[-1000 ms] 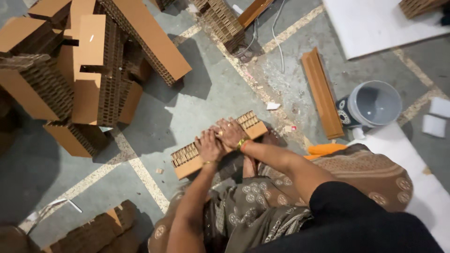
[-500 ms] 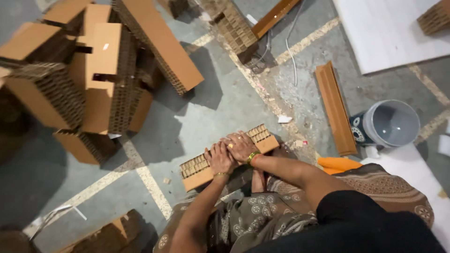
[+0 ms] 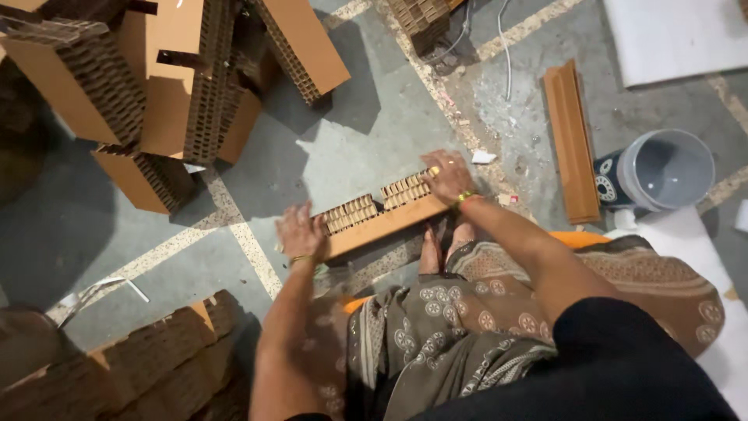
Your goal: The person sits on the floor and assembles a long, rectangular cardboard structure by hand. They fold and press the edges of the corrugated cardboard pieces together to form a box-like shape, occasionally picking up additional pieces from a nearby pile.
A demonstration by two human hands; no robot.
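Observation:
A long brown honeycomb cardboard block (image 3: 374,218) lies on the concrete floor in front of my knees, its ribbed top facing up. My left hand (image 3: 299,232) presses flat on the block's left end. At the right end, my right hand (image 3: 447,176) rests with fingers curled over the ribbed top. A bangle circles each wrist. My bare feet (image 3: 444,243) sit just behind the block.
Stacked honeycomb cardboard blocks (image 3: 179,78) stand at the upper left, more (image 3: 156,366) at the lower left. A wooden moulding strip (image 3: 570,140) and a grey bucket (image 3: 667,170) lie to the right. White sheets (image 3: 678,35) and cables (image 3: 505,39) are at the top.
My hands, together at the block's middle before, have slid apart to its two ends. The view has shifted closer and lower over the block.

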